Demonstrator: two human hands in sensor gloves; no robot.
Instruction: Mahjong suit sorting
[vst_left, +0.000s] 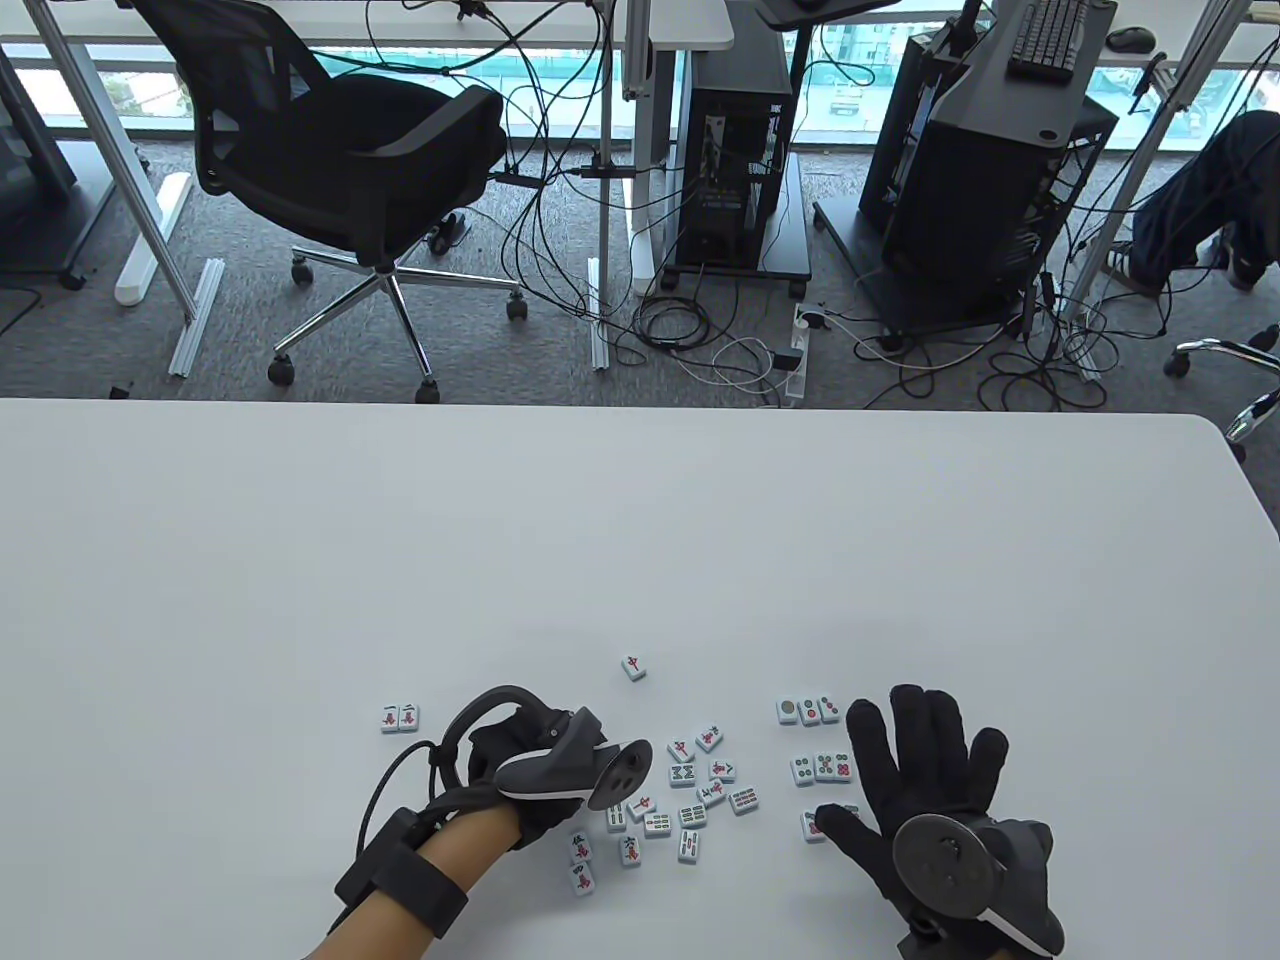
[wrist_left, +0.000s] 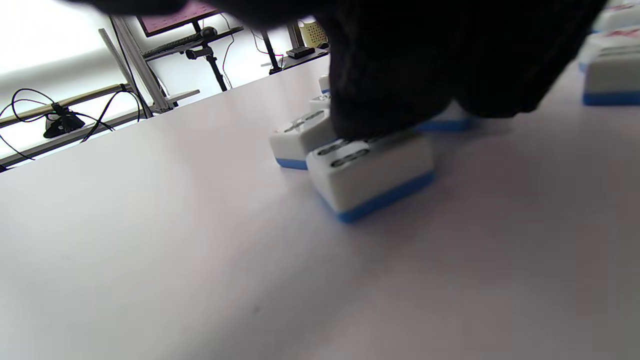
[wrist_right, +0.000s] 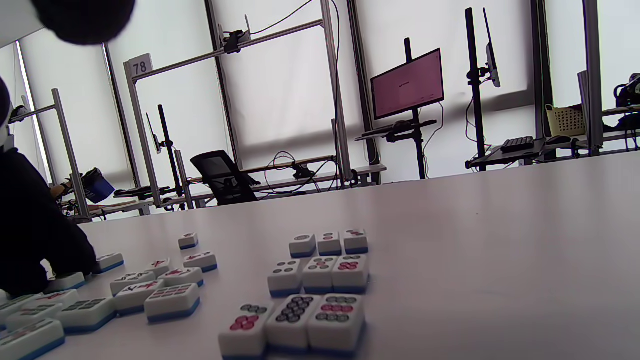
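The white table (vst_left: 300, 560) holds small mahjong tiles with blue backs, all near its 6 o'clock edge. A loose pile of tiles (vst_left: 690, 795) lies in the middle, between the two gloved hands. At 9 o'clock from the pile, well apart, a pair of tiles (vst_left: 399, 717) lies side by side. One single tile (vst_left: 633, 667) sits at 12 o'clock from the pile.

At 3 o'clock from the pile, circle tiles (wrist_right: 316, 275) are set in three short rows of three, one row behind the other.

The left hand (vst_left: 520, 765) is over the 9 o'clock side of the pile. In the left wrist view its fingers (wrist_left: 390, 75) press down on the top of a tile (wrist_left: 372, 175) that lies flat on the table; whether they curl round it, I cannot tell.

The right hand (vst_left: 925, 770) lies with fingers spread and straight, holding nothing. Its thumb tip touches the nearest row of circle tiles, partly covering it.

Beyond the table stand an office chair (vst_left: 340, 170) and computer towers (vst_left: 735, 140) among floor cables.
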